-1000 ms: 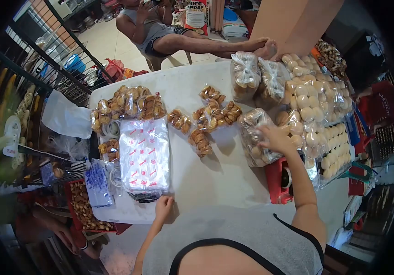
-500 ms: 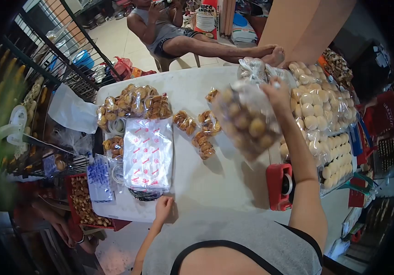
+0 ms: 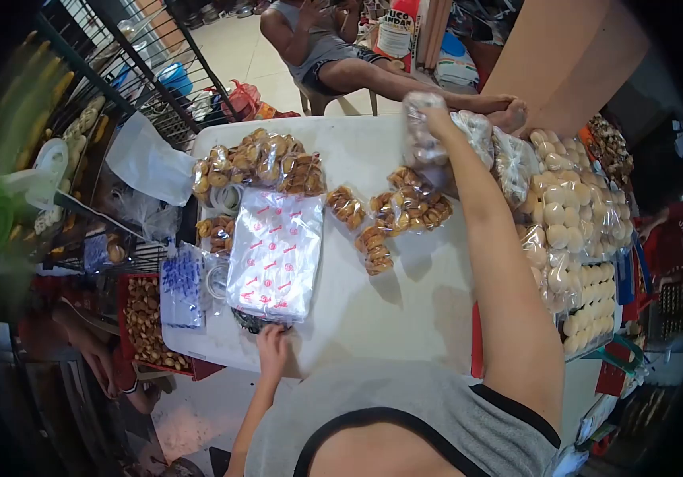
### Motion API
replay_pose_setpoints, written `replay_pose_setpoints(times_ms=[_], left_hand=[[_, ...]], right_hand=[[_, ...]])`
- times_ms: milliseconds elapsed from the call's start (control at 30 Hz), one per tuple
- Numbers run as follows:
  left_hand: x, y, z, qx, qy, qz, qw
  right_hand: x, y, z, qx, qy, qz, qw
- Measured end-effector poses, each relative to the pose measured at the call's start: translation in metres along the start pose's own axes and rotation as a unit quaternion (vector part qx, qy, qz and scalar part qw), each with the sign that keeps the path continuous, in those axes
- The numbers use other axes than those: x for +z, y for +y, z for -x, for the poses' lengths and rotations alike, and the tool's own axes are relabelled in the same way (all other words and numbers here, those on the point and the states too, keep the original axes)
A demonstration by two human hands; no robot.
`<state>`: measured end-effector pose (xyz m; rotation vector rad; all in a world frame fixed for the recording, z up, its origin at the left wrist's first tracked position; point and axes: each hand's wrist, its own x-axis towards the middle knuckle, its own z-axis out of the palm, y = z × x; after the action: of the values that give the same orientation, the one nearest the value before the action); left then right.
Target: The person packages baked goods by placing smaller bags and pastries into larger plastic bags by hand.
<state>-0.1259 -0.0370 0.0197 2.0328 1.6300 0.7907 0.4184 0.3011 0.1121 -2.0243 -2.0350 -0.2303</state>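
Note:
My right hand (image 3: 439,122) is stretched to the far side of the table, closed on the top of a clear plastic bag of round buns (image 3: 423,147), which is smeared by motion. Beside it stand two more bags of buns, one right of my wrist (image 3: 474,137) and another nearer the stacked buns (image 3: 513,165). My left hand (image 3: 272,347) rests at the near table edge, fingers extended against the dark bundle (image 3: 252,320) below a stack of printed plastic bags (image 3: 275,254). Packed twisted pastries (image 3: 375,250) lie mid-table.
More packed pastries (image 3: 258,163) line the back left. Trays and packs of pale buns (image 3: 562,215) fill the right side. A red tape dispenser (image 3: 477,342) is mostly behind my right arm. A seated person's feet (image 3: 508,111) rest near the far bags. A wire rack (image 3: 170,71) stands left.
My right hand has carried the bag of buns away from me to the table's far edge. My left hand's fingers have moved onto the bundle's edge. The view has shifted.

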Motion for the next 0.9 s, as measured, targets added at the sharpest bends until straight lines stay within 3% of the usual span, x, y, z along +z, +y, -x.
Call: replay_pose_setpoints(times_ms=[67, 167, 233, 300, 333, 367, 400, 433, 467, 533, 567, 633, 667, 700, 733, 767, 800, 833, 867, 900], left_hand=[[-0.007, -0.011, -0.016, 0.006, 0.018, -0.050, 0.999], [-0.017, -0.022, -0.053, 0.079, 0.019, -0.150, 0.985], [-0.023, -0.016, -0.081, 0.115, 0.013, -0.198, 0.973], [-0.017, -0.036, -0.102, 0.143, 0.006, -0.159, 0.977], [-0.013, -0.045, -0.110, 0.145, 0.001, -0.128, 0.981], [-0.012, -0.051, -0.116, 0.150, -0.005, -0.097, 0.984], [-0.017, -0.051, -0.120, 0.148, -0.004, -0.101, 0.984], [-0.021, -0.049, -0.124, 0.151, -0.024, -0.088, 0.984], [-0.024, -0.048, -0.125, 0.154, -0.045, -0.074, 0.984], [-0.026, -0.054, -0.121, 0.151, -0.058, -0.045, 0.986], [-0.027, -0.060, -0.120, 0.151, -0.067, -0.015, 0.986], [-0.025, -0.067, -0.119, 0.161, -0.053, -0.048, 0.984], [-0.027, -0.062, -0.120, 0.148, -0.070, -0.058, 0.985], [-0.028, -0.060, -0.124, 0.137, -0.087, -0.067, 0.984], [-0.029, -0.060, -0.130, 0.102, -0.155, -0.040, 0.982], [-0.029, -0.059, -0.137, 0.104, -0.154, -0.037, 0.982], [-0.029, -0.058, -0.142, 0.114, -0.140, -0.078, 0.980], [-0.028, -0.057, -0.145, 0.124, -0.125, -0.119, 0.977], [-0.030, -0.050, -0.145, 0.145, -0.054, -0.116, 0.981], [-0.031, -0.055, -0.145, 0.147, -0.055, -0.115, 0.981]], right_hand=[[0.022, 0.027, 0.006, 0.022, -0.141, 0.050, 0.989], [0.019, 0.029, 0.015, 0.035, -0.163, 0.082, 0.983], [-0.026, -0.029, 0.045, 0.014, -0.161, 0.063, 0.985], [-0.047, -0.096, 0.071, -0.121, 0.035, -0.041, 0.991], [-0.031, -0.122, 0.084, -0.075, -0.109, -0.172, 0.976], [-0.045, -0.170, 0.118, -0.108, -0.142, -0.296, 0.939], [-0.040, -0.206, 0.146, -0.043, -0.288, -0.424, 0.858], [-0.018, -0.231, 0.170, -0.194, -0.292, -0.381, 0.856], [0.011, -0.253, 0.202, -0.184, -0.343, -0.389, 0.835], [-0.003, -0.297, 0.230, -0.060, -0.462, -0.464, 0.753], [0.001, -0.310, 0.236, -0.061, -0.462, -0.465, 0.752], [0.017, -0.330, 0.247, -0.008, -0.363, -0.515, 0.776], [0.021, -0.341, 0.251, 0.050, -0.352, -0.577, 0.735], [0.016, -0.351, 0.253, 0.052, -0.353, -0.576, 0.735], [0.011, -0.359, 0.253, -0.012, -0.355, -0.561, 0.747], [0.007, -0.366, 0.253, -0.076, -0.355, -0.544, 0.757], [0.009, -0.372, 0.254, -0.173, -0.337, -0.516, 0.769], [0.018, -0.373, 0.255, -0.173, -0.337, -0.513, 0.770], [0.031, -0.375, 0.257, -0.225, -0.287, -0.460, 0.809], [0.040, -0.377, 0.257, -0.274, -0.233, -0.405, 0.841]])
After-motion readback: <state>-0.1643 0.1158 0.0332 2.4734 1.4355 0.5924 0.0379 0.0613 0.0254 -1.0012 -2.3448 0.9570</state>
